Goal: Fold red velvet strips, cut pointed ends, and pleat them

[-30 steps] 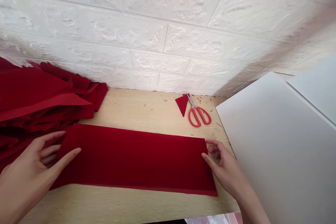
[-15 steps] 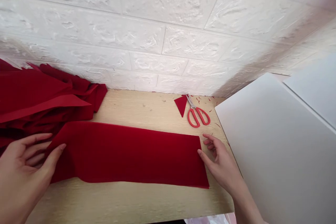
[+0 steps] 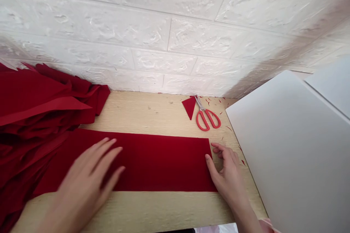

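On the wooden table (image 3: 153, 213) the left hand (image 3: 82, 184) lies flat, open and empty on the red felt strip (image 3: 164, 162), the right hand (image 3: 225, 174) touches its right end with loose, empty fingers, and scissors (image 3: 207, 117), heaped red cloth (image 3: 35, 105) and a white brick wall (image 3: 164, 36) lie beyond it.

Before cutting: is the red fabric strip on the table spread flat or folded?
Spread flat: the red fabric strip lies smooth on the table, left hand over it, right hand at its edge.
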Available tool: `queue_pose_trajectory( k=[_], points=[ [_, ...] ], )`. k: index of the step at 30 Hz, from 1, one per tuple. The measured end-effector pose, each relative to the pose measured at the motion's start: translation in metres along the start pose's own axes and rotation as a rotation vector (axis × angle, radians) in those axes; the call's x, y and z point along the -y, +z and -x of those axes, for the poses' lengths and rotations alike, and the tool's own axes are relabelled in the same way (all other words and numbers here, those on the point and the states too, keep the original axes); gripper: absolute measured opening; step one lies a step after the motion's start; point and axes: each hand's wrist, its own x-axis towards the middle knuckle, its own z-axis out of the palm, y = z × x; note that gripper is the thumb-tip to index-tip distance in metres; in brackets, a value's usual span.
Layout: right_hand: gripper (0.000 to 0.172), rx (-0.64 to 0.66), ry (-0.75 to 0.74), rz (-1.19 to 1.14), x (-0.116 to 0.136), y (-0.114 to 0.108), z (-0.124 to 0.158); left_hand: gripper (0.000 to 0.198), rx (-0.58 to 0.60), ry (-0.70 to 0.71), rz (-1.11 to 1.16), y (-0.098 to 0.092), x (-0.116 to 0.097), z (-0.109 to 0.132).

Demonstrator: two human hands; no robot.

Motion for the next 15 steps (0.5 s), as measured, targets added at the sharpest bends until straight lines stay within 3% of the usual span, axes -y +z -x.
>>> queue_pose_trajectory(
  k=[2, 4, 15],
  points=[
    [0.030, -0.005, -0.030, 0.016, 0.000, 0.000, 0.001, 0.060, 0.046, 0.124, -0.068, 0.006, -0.023, -0.018],
    [0.029, -0.001, -0.061, 0.024, 0.000, 0.000, 0.000, 0.068, 0.086, 0.180, -0.114, 0.013, -0.032, -0.023],
    [0.030, 0.038, -0.194, 0.082, 0.004, -0.004, 0.003, 0.073, 0.130, 0.161, -0.063, 0.014, -0.030, -0.017]
  ],
)
